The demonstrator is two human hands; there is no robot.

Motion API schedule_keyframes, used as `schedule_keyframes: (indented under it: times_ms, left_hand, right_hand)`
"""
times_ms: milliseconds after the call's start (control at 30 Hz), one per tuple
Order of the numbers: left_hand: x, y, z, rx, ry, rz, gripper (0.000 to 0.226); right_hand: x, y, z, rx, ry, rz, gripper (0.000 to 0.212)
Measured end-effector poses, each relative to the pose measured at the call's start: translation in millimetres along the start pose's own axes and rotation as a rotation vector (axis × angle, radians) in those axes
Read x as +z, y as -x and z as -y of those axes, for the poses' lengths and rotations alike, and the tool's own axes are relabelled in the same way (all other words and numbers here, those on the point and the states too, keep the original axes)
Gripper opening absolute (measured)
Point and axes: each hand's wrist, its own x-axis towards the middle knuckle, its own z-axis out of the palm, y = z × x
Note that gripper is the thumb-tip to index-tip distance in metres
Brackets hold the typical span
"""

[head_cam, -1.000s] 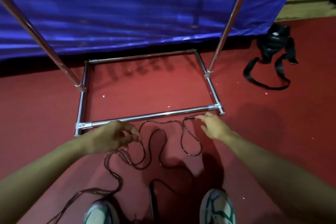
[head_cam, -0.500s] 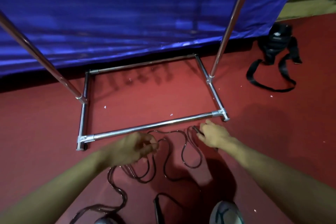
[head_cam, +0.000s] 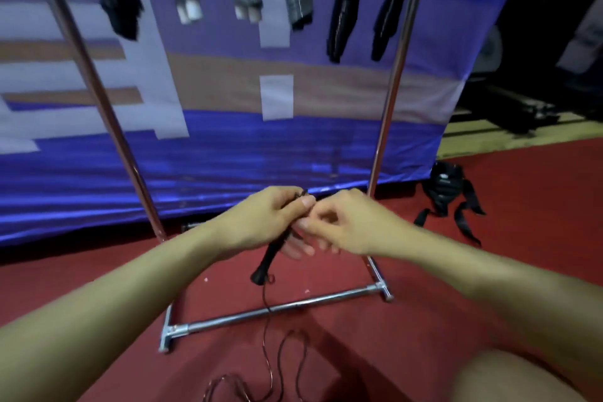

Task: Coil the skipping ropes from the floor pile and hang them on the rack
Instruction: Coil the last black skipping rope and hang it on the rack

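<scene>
Chrome tubing of the clothes rack (head_cam: pixel 98 91) framed both hands: the left hand (head_cam: pixel 264 219) gripped the thin black skipping rope's handle (head_cam: pixel 270 258), cord (head_cam: pixel 266 330) trailing to red carpet (head_cam: pixel 98 271); the right hand (head_cam: pixel 352 222), fingers curled, pinched its top

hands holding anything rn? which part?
Left hand grips the rope handle by its upper end. Right hand pinches something there too; exactly what is hidden.
</scene>
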Motion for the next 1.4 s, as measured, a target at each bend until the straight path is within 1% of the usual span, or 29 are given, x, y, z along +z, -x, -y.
schedule_keyframes:
  times_ms: [67,100,133,167,200,233,267,300,367,433,467,500,533,567,600,667,700,733,767,833,867,933,1033,1133,1167,1233,1300,1333,1400]
  left_hand:
    - [-18.3,14.7,-27.1,0.032,-0.109,-0.041,0.034]
    - [-25.7,20.8,-36.3,0.062,-0.138,-0.059,0.034]
    - [-31.6,24.8,-43.4,0.087,-0.106,-0.063,0.035]
    - [-35.2,27.0,-47.5,0.097,-0.028,-0.067,0.037]
    - [-36.6,28.5,-49.5,0.104,0.047,-0.089,0.035]
    - [-36.9,28.2,-47.6,0.114,0.086,-0.143,0.031]
    - [-38.7,27.2,-43.4,0.132,0.046,-0.214,0.025]
    - [-42.2,26.1,-36.0,0.157,-0.09,-0.284,0.02]
    - [-53.6,27.9,-18.7,0.197,-0.368,-0.364,0.013]
    - [-64.2,32.7,-6.5,0.194,-0.456,-0.36,0.029]
    - [-64.7,33.7,-4.1,0.207,-0.492,-0.316,0.037]
    - [-59.6,33.0,-2.8,0.221,-0.548,-0.255,0.038]
    - [-50.5,30.0,-2.8,0.238,-0.615,-0.189,0.033]
    - [-37.8,25.5,-3.9,0.247,-0.673,-0.112,0.03]
    - [-25.3,20.1,-4.3,0.252,-0.712,-0.044,0.028]
    - [-12.6,10.4,-6.3,0.289,-0.775,0.013,0.02]
    - [-16.0,7.3,-7.2,0.321,-0.797,0.001,0.024]
    - [-25.5,4.3,-5.0,0.341,-0.821,-0.027,0.027]
    - [-38.6,2.7,-2.2,0.323,-0.852,-0.064,0.029]
    - [-65.1,2.6,9.6,0.211,-0.906,-0.143,0.028]
    - [-73.6,3.4,16.9,0.14,-0.93,-0.182,0.023]
    - [-71.7,7.0,23.2,0.07,-0.931,-0.176,0.014]
    - [-36.1,9.1,12.2,0.133,-0.825,-0.05,0.038]
    - [0.7,6.3,2.3,0.24,-0.798,0.031,0.032]
    - [1.6,6.1,1.2,0.263,-0.776,0.028,0.03]
    - [-16.9,6.0,10.4,0.271,-0.807,0.0,0.036]
    - [-55.6,10.0,32.2,0.142,-0.951,-0.069,0.04]
    - [-75.8,15.8,45.2,0.03,-1.022,-0.094,0.036]
    - [-102.9,29.3,65.4,-0.153,-1.087,-0.113,0.022]
  right_hand:
    - [-30.5,-4.0,9.6,-0.028,0.078,-0.162,0.024]
    - [-41.0,-6.9,10.2,-0.046,0.044,-0.2,0.021]
    - [-47.9,-9.3,12.5,-0.064,-0.049,-0.145,0.026]
    - [-48.6,-12.5,13.6,-0.077,-0.169,-0.031,0.037]
    - [-42.9,-15.8,12.3,-0.08,-0.287,0.093,0.042]
    - [-31.2,-17.4,10.5,-0.069,-0.387,0.181,0.035]
    - [-17.7,-16.5,7.3,-0.051,-0.461,0.242,0.02]
    - [-5.9,-13.9,3.5,-0.032,-0.522,0.271,0.01]
    - [6.9,-0.9,-9.8,0.045,-0.545,0.317,0.028]
    - [3.7,14.2,-27.9,0.105,-0.506,0.316,0.034]
    - [-3.4,19.8,-31.5,0.103,-0.439,0.287,0.035]
    - [-8.2,22.4,-33.7,0.084,-0.331,0.244,0.036]
    - [-12.6,23.8,-30.5,0.033,-0.186,0.201,0.035]
    - [-15.0,24.1,-24.3,-0.033,-0.058,0.156,0.034]
    - [-15.5,23.3,-16.8,-0.105,0.015,0.118,0.033]
    - [-18.0,20.5,-4.5,-0.156,0.044,0.047,0.034]
    - [-20.9,19.0,-6.1,-0.136,0.048,0.027,0.036]
    - [-25.1,18.1,-13.3,-0.092,0.037,0.049,0.038]
    - [-29.7,18.5,-22.8,-0.032,-0.002,0.115,0.04]
    - [-34.9,21.2,-45.9,0.079,-0.137,0.264,0.042]
    - [-35.1,23.8,-54.8,0.116,-0.175,0.298,0.041]
    - [-31.3,27.2,-63.1,0.117,-0.1,0.301,0.038]
    - [-20.1,20.6,-48.5,-0.029,0.081,0.213,0.034]
    - [-10.4,11.9,-26.3,-0.116,0.027,0.083,0.036]
    - [-8.9,10.2,-22.4,-0.117,-0.009,0.078,0.036]
    - [-10.5,7.5,-26.2,-0.044,-0.139,0.185,0.039]
    - [-15.1,7.6,-44.1,0.096,-0.201,0.371,0.045]
    - [-16.9,8.7,-54.7,0.145,-0.164,0.437,0.047]
    - [-19.2,13.1,-71.4,0.168,-0.088,0.485,0.046]
